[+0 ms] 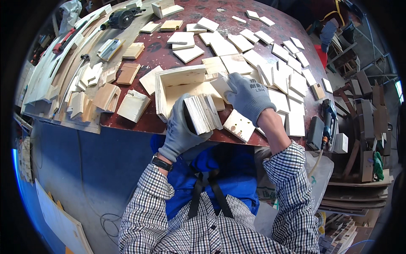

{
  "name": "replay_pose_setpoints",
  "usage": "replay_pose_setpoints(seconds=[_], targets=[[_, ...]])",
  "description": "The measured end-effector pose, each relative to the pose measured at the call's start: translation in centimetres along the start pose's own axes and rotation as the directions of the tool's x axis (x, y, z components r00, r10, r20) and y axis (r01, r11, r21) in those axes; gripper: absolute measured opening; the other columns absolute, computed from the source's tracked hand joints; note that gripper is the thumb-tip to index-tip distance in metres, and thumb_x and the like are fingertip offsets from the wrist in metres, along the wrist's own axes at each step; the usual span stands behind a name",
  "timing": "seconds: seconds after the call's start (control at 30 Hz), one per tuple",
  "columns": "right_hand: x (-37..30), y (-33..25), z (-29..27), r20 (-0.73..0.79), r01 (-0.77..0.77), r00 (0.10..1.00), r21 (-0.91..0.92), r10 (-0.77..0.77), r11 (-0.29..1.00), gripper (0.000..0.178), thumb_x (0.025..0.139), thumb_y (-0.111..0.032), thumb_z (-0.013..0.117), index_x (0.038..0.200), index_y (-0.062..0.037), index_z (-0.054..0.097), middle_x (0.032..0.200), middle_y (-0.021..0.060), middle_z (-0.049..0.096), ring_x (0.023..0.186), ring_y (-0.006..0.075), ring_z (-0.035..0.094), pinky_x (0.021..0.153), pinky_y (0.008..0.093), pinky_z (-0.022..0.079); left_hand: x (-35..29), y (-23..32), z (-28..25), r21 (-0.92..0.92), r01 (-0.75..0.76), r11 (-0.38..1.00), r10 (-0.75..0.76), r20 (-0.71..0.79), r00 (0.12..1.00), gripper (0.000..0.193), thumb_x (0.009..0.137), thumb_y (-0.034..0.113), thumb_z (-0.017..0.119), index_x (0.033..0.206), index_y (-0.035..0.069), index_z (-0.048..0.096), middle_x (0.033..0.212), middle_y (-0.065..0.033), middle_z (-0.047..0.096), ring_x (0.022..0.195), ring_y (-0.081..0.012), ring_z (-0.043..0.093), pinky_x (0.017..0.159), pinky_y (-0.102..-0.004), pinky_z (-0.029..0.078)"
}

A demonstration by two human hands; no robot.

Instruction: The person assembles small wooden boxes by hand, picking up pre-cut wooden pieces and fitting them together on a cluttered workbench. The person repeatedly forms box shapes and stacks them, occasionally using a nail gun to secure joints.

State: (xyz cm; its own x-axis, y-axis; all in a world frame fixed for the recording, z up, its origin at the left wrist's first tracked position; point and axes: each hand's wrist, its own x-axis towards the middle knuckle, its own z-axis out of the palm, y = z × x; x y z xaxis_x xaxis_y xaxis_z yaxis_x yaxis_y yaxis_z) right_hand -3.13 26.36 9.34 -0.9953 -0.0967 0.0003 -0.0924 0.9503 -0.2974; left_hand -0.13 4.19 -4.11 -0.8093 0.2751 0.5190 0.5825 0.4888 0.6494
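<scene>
My left hand (179, 134), in a grey work glove, is closed around a stack of thin plywood pieces (204, 113), held edge-up near the table's front edge. Just right of it, my gloved right hand (252, 97) pinches one pale plywood piece (220, 88) by its side. Behind the stack stands an open-fronted plywood box (179, 77), its back and left walls showing; the stack and my left hand cover part of its floor. A plywood square with small holes (239, 125) lies below my right hand. The right fingertips are partly hidden behind the piece.
Many loose plywood pieces (282, 76) lie scattered over the dark red table (158, 57), some overlapping. A black circular saw (122, 17) sits at the back left, beside long boards. At the right edge lies a power tool (327, 118) with a hose. Small stacks (106, 97) stand left.
</scene>
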Motion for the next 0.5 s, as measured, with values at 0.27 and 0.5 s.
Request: replay_pose_setpoints(seconds=[0.27,0.5], targets=[[-0.2,0.3,0.5,0.088,-0.128,0.987,-0.048,0.131,0.991,0.045,0.102,-0.05,0.062,0.112,-0.0065,0.066,0.1,0.0175,0.077,0.095,0.0342,0.076,0.085,0.0449,0.058,0.1,0.1,0.0,0.04,-0.028,0.999,0.028,-0.002,1.0,0.119,0.061,0.026,0.097,0.154,0.0,0.029,0.143,-0.0211,0.043,0.136,-0.0388,0.05,0.116,-0.046,0.045],[-1.1,1.3,2.2,-0.016,-0.067,0.997,0.109,0.069,0.992,0.04,0.105,-0.039,0.052,0.119,-0.0015,0.059,0.106,0.0228,0.073,0.098,0.0399,0.073,0.091,0.0507,0.056,0.2,0.0,0.2,0.018,-0.03,0.999,0.03,-0.014,0.999,0.119,0.061,0.025,0.097,0.154,0.0,0.028,0.143,-0.0199,0.043,0.135,-0.0379,0.05,0.115,-0.0454,0.046]])
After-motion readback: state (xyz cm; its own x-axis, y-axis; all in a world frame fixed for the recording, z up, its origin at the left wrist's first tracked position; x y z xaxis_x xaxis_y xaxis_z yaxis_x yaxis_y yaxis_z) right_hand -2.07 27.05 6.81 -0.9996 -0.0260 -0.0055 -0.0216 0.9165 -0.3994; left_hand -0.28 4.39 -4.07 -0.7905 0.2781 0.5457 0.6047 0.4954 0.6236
